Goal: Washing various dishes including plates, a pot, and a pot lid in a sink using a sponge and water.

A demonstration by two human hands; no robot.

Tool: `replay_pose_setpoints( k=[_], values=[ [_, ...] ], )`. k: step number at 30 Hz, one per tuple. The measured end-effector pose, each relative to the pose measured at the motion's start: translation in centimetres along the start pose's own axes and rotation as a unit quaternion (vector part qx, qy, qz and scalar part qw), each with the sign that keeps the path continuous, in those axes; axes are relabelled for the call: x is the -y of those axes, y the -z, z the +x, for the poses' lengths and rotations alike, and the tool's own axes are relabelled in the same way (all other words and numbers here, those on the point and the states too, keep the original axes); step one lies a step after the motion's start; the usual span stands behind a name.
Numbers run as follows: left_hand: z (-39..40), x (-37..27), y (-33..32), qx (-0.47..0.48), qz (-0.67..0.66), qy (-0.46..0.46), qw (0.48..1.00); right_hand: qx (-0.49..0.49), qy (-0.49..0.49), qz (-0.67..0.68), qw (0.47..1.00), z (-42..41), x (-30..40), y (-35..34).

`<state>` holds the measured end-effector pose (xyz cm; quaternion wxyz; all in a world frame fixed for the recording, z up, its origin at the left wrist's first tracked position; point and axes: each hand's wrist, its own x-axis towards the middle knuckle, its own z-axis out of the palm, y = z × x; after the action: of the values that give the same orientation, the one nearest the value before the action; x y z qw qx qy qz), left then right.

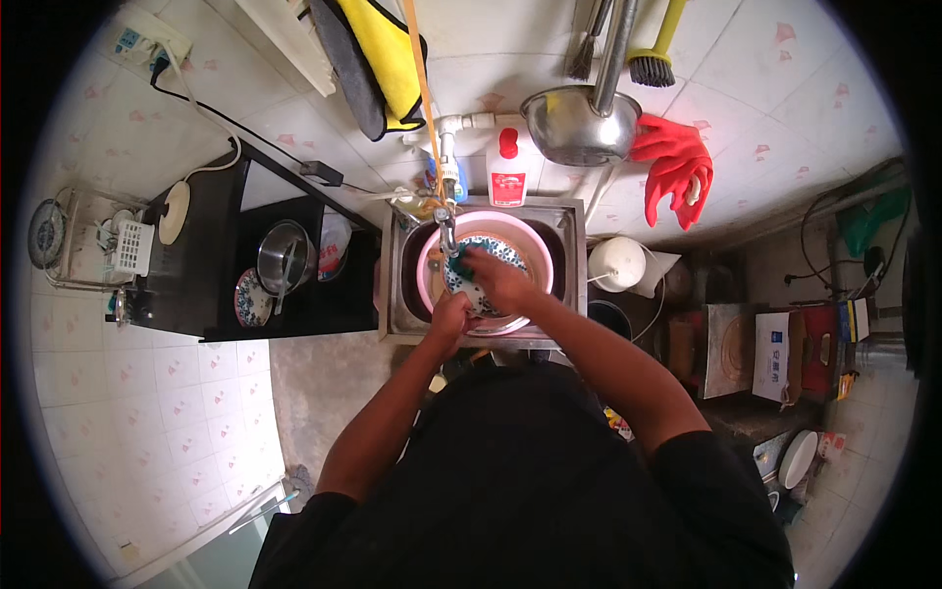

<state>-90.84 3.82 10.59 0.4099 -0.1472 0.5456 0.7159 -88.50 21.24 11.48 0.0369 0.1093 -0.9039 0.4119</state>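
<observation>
My left hand grips the near left rim of a white plate with a blue floral pattern. The plate is tilted inside a pink plastic basin. My right hand presses a dark green scouring pad against the plate's left part; the fingers hide some of the pad. Around the basin is a stainless steel sink. The metal faucet hangs over the basin's far left rim, just above the pad.
Behind the sink stands a white bottle with a red cap. A steel ladle and red rubber gloves hang at the wall. On the black counter to the left are a steel pot and another patterned plate. A white container stands right.
</observation>
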Motion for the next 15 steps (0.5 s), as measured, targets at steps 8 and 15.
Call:
replay_pose_setpoints(
  k=[8, 15],
  values=[
    [-0.4, -0.3, 0.5, -0.008, -0.009, 0.022, 1.000, -0.041, -0.044, 0.044, 0.997, 0.5, 0.9, 0.5],
    [-1.9, -2.0, -0.5, 0.027, -0.027, 0.042, 0.998, 0.006, -0.070, 0.024, 0.997, -0.2, 3.0, -1.7]
  ],
)
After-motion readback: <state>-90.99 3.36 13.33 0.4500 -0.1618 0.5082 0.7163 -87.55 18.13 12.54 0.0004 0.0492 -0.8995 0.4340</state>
